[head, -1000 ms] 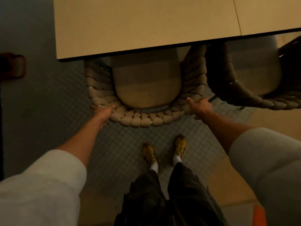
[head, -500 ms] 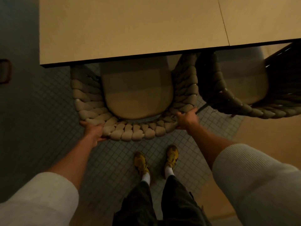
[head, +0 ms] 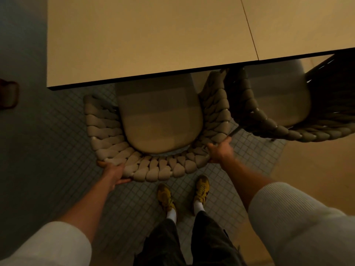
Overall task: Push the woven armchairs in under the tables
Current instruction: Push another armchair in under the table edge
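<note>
Woven armchair (head: 153,169): it stands on the tiled floor (head: 63,150) at the near edge of the left table (head: 144,45). The front of its seat cushion (head: 161,121) is under the top, and the braided back curves toward the person.
Change: a second ago both hands lay flat on the back rim; now they are wrapped round it. About the same stretch of cushion shows as before. The tip of the left armrest now sits just clear of the table edge, where it reached the edge before.
Hedge: the head camera has shifted too, so part of that difference may be viewpoint and not the chair moving.
Meaning for the task: the hold is set but the push has hardly begun, and most of the seat is still out.
Facing: the open front points far, into the table; the back points near. The right armrest meets the table edge and the left stops short, so the chair looks slightly skewed.
Long axis: near to far along the seat, roughly square to the table edge.
Left hand (head: 114,172): it clasps the near-left curve of the rim, with the thumb on the near side.
Right hand (head: 221,152): it is blurred, with its fingers curled over the near-right curve of the rim.
Neighbour: a darker armchair (head: 288,131) stands just beside on the right, partly under the adjoining table (head: 307,22).
</note>
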Motion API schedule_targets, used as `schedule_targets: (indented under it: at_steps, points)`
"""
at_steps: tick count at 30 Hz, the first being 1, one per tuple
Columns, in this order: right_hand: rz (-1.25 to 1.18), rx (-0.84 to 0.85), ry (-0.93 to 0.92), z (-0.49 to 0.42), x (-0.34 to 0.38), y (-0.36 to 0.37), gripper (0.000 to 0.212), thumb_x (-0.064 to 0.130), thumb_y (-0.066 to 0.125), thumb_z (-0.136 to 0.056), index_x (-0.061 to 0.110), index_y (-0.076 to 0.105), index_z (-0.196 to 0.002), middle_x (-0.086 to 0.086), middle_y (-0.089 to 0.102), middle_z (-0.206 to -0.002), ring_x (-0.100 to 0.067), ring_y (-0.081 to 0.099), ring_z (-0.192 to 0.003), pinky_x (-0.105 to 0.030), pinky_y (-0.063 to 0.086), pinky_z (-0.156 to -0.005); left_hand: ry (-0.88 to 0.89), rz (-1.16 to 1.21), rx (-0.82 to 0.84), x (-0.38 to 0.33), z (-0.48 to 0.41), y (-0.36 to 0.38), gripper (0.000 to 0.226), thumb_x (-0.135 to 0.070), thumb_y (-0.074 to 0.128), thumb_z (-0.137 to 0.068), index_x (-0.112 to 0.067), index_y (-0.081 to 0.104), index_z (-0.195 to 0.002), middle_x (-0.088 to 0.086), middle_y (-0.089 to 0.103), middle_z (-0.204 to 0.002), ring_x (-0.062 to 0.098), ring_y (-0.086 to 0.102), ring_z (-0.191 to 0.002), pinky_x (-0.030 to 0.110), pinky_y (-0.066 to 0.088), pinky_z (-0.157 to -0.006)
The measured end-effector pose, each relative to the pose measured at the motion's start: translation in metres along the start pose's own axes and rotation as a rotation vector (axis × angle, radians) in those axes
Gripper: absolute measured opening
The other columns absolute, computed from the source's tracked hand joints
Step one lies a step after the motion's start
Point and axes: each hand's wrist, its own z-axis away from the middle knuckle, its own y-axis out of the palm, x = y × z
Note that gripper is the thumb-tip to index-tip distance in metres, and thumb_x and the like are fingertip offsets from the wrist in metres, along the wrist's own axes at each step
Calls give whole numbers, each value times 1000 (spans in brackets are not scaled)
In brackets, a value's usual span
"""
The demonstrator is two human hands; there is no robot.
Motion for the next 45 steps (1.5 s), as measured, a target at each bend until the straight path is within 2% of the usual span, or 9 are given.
schedule_targets:
  at_steps: [5,12,17,22,26,29,32,37,45]
  points:
    - [108,-15,-113,0,-20,-3,84,32,71,-96,17,17,-158,-22,53,-141,-40,65,-113,-56,63,-83,15,-19,-1,1,9,-2,70,-7,48,-108,-15,5,-163,16,37,-160,43,51,-136,51,61,-69]
    - [99,-25,-58,9,-37,-3,94,30,69,-99,19,2,-165,-25,45,-152,-47,54,-129,-56,61,-83,-20,-7,-59,6,2,-7,74,-2,53,-105,-14,4,-159,17,28,-162,46,45,-137,68,51,-91]
    - [46,-31,-56,12,-39,-1,89,30,70,-99,17,9,-163,-25,45,-151,-47,51,-133,-51,58,-85,-22,-20,-72,11,-5,-9,75,-3,55,-104,-17,5,-157,15,27,-162,47,47,-135,67,53,-87]
    - [24,-38,-73,6,-56,2,91,34,75,-93,21,12,-159,-24,51,-145,-47,56,-128,-65,55,-95,-5,-79,-71,19,-15,-13,69,-6,56,-104,-17,11,-155,16,31,-160,47,52,-130,61,61,-69]
    - [57,-49,-90,19,-62,-2,84,29,69,-100,13,14,-161,-18,54,-135,-43,57,-127,-43,55,-85,24,-140,-63,32,-30,-20,58,-10,60,-103,-16,22,-147,19,38,-155,46,58,-121,55,62,-57]
    - [40,-61,-81,15,-63,2,80,29,72,-97,13,20,-157,-23,53,-142,-45,57,-127,-48,56,-93,43,-144,-73,37,-38,-24,58,-10,61,-102,-19,23,-144,18,38,-152,43,58,-113,48,59,-43]
    - [-3,-52,-75,19,-60,4,77,27,74,-95,15,22,-151,-23,53,-142,-44,57,-125,-61,54,-99,47,-137,-60,45,-55,-29,64,-13,63,-101,-28,26,-150,14,40,-153,43,59,-114,51,59,-46]
    - [6,-58,-67,22,-60,3,82,29,75,-95,17,20,-155,-23,51,-145,-45,56,-128,-64,55,-98,52,-153,-53,45,-50,-26,53,-10,59,-103,-19,29,-147,13,43,-148,39,59,-105,46,57,-39]
    - [-7,-68,-47,22,-61,5,76,29,72,-97,21,22,-153,-22,48,-145,-46,57,-126,-64,59,-88,36,-159,-53,37,-41,-22,60,-8,59,-102,-24,18,-143,16,30,-158,47,55,-121,50,60,-45]
